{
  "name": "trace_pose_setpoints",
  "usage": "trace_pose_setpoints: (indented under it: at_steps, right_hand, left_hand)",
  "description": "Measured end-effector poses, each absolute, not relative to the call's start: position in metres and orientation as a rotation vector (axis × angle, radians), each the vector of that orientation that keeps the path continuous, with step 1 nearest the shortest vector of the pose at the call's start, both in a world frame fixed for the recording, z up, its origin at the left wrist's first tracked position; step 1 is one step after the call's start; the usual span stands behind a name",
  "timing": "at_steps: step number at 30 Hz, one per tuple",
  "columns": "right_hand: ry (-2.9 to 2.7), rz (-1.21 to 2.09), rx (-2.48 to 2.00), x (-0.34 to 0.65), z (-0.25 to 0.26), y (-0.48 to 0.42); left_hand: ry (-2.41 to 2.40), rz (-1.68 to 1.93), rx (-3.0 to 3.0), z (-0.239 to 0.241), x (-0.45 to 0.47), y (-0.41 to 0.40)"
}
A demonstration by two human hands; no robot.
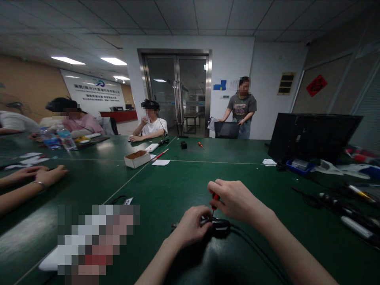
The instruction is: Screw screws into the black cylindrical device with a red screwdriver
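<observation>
My right hand (230,198) is closed round the red-and-black handle of a screwdriver (214,201), held upright. The thin shaft points down onto a small glossy black device (220,227) with a black cable running off to the right. My left hand (191,226) grips the left part of this device against the green table (166,253), fingers curled over it. Whether the screwdriver's tip sits in a screw is too small to make out. What kind of device it is cannot be told, since my fingers cover part of it.
A white open box (137,159), a second orange screwdriver (201,145) and a small black block (183,145) lie farther back. To the right stand a monitor (311,136), a blue tray (299,166) and tangled cables. A co-worker's hands (49,176) rest at left; other people are beyond.
</observation>
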State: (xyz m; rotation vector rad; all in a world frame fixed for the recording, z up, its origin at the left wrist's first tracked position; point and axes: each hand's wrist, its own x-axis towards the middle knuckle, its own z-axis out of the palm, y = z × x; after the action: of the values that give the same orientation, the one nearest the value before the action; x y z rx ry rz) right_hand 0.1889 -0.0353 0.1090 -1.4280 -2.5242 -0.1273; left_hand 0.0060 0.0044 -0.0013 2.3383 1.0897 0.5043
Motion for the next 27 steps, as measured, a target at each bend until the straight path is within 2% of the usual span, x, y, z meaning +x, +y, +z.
trace_pose_setpoints:
  at_steps: [6, 14, 22, 27]
  right_hand:
    - [-2.526, -0.197, -1.501, 0.1891, 0.1102, -0.0347]
    - [-2.528, 0.032, -1.376, 0.1940, 0.1093, -0.0395]
    - [-2.515, -0.195, -1.528, 0.1882, 0.1109, -0.0329]
    - [-2.530, -0.177, -1.423, 0.1885, 0.1096, -0.0357]
  left_hand:
    - [1.088, 0.497, 2.326, -0.0008, 0.0069, 0.0040]
    - [1.075, 0.504, 2.326, -0.0006, 0.0073, 0.0041]
    - [1.087, 0.481, 2.343, -0.0018, 0.0068, 0.0059]
    - [1.076, 0.506, 2.332, -0.0033, 0.0067, 0.0059]
